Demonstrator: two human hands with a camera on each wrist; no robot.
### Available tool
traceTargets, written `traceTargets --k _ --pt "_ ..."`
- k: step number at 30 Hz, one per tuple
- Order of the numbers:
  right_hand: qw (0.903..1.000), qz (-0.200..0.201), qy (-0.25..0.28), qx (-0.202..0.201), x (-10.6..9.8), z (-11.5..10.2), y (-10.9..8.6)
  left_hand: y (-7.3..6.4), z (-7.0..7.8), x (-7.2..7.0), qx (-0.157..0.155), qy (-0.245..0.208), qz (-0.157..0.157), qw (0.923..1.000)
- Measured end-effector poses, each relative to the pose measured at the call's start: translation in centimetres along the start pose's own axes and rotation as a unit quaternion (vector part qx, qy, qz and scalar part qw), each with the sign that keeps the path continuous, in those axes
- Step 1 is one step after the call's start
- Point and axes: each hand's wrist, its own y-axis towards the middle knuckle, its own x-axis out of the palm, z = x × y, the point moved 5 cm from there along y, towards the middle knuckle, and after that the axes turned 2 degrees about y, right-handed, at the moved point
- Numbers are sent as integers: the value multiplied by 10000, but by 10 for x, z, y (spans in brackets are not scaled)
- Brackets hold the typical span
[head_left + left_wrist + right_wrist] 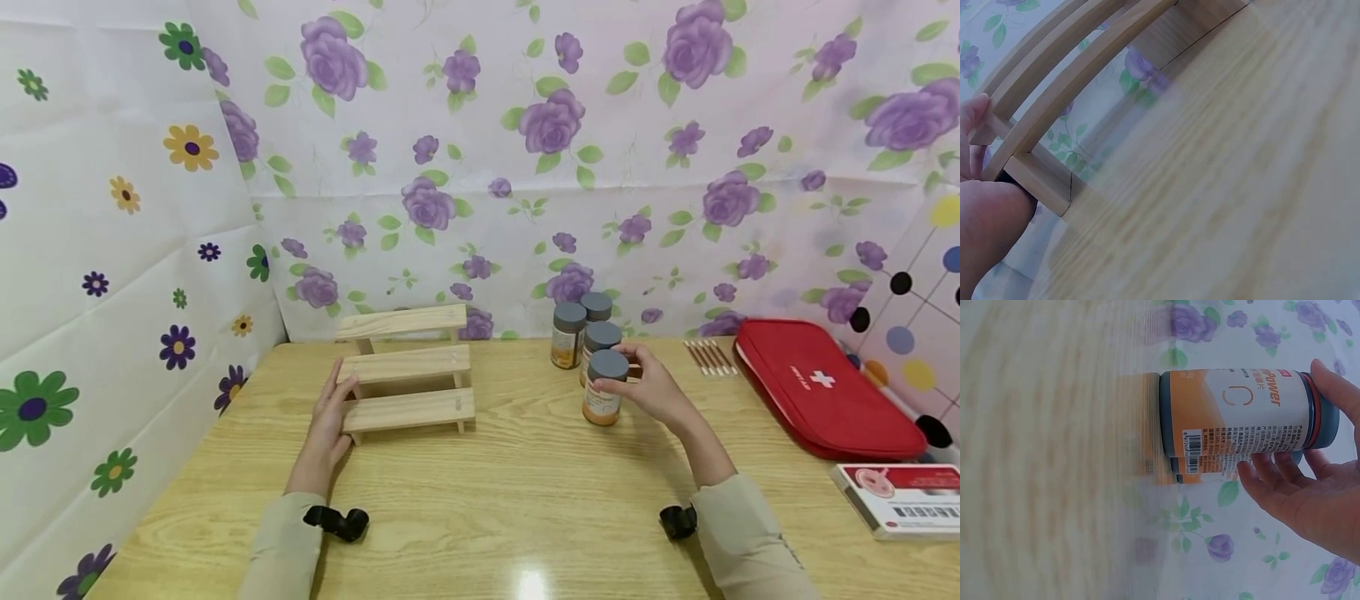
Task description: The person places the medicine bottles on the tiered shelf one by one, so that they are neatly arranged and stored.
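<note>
Pale wood first: we've got a three-tier wooden step rack (405, 364) near the back edge of the light wood-grain table (495, 500), toward the back-left corner. Our left hand (328, 417) holds its left end, fingers wrapped round the ends of the planks.

Over to the right of the middle, our right hand (651, 387) pinches the white-and-orange bottle with a grey screw lid (602, 406), thumb on one side and fingers on the other, up around the lid and upper label. It's the nearest to the front edge of four. The other three, a left bottle (567, 333), a rear bottle (597, 306) and a middle bottle (601, 337), stand just behind it, closer to the back edge. Its base looks down on the table, but we honestly can't tell whether there's a sliver of gap.

We'd call this the grasping step, with the rack steadied on the other side. For the next move, we'd want that pinch secure and a straight pull clear of the bottle right behind, since a sideways nudge could tip it.

Also around: a red zip first-aid pouch (817, 392) by the right edge, some brown sticks with white tips (710, 358) near the back edge, and a flat red-and-white box (903, 500) at the right edge.
</note>
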Motion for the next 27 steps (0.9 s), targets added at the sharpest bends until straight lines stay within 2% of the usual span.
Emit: traceTargets --k 17,22,27 --pt "9998 59 -65 -187 4 -1 2 1 -5 -1 16 142 -85 9999" --pt "9997 102 -81 -216 5 -8 0 2 -5 -2 66 269 -82 9996" --pt "9994 182 -23 -280 6 -21 -2 5 -4 -1 160 148 -43 9998"
